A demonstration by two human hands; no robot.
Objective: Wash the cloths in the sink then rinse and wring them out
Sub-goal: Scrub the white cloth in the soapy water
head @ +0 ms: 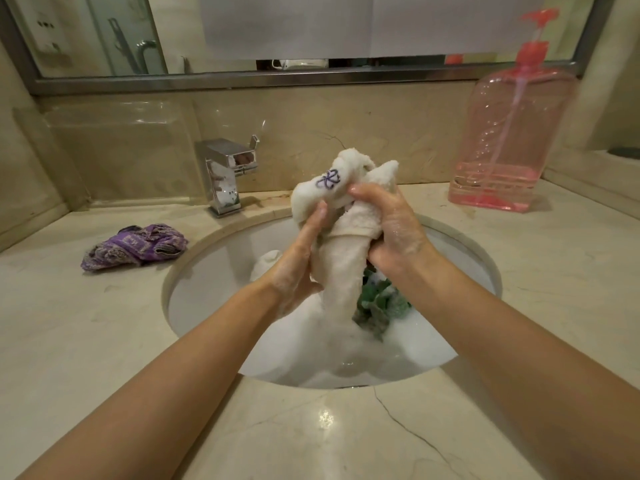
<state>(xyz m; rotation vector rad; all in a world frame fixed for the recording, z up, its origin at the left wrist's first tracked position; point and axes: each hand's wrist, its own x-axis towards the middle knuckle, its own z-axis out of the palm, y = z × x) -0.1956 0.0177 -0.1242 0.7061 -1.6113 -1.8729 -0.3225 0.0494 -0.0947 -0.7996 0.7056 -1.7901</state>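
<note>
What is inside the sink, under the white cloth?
The sink holds foamy water and a green cloth; the white cloth trails into it. The foam hides the bottom.

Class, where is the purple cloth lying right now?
In the head view, the purple cloth lies crumpled on the counter, left of the sink, in front of the faucet.

Home bathroom: marble vanity, round sink, chrome tap, mirror, soap pump bottle.
</note>
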